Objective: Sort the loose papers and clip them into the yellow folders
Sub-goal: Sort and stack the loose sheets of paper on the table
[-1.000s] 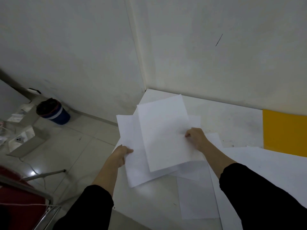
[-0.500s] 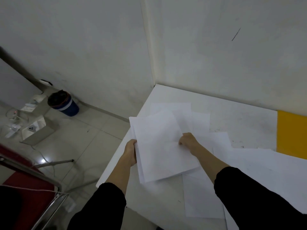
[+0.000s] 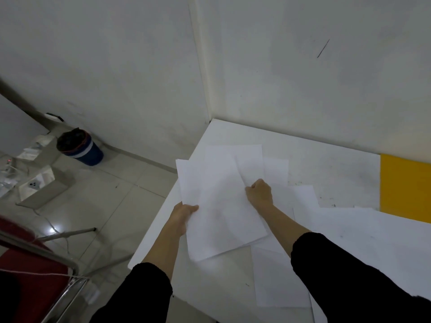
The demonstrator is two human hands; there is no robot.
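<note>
A bundle of white paper sheets [image 3: 221,206] is held over the left part of the white table [image 3: 331,169]. My left hand [image 3: 184,215] grips the bundle's left edge. My right hand [image 3: 260,192] is closed on its right side. More loose sheets [image 3: 277,278] lie flat on the table under and to the right of the bundle. A yellow folder [image 3: 405,187] lies at the table's far right against the wall, cut off by the frame edge.
The table stands in a wall corner, its left edge dropping to a tiled floor. A red chair with a metal frame [image 3: 35,264] stands at lower left. A blue bin with a black liner [image 3: 79,148] and a grey box [image 3: 42,185] sit on the floor.
The spread sheets have been drawn together into one bundle between both hands. My left hand has moved right, closer to my right hand.
</note>
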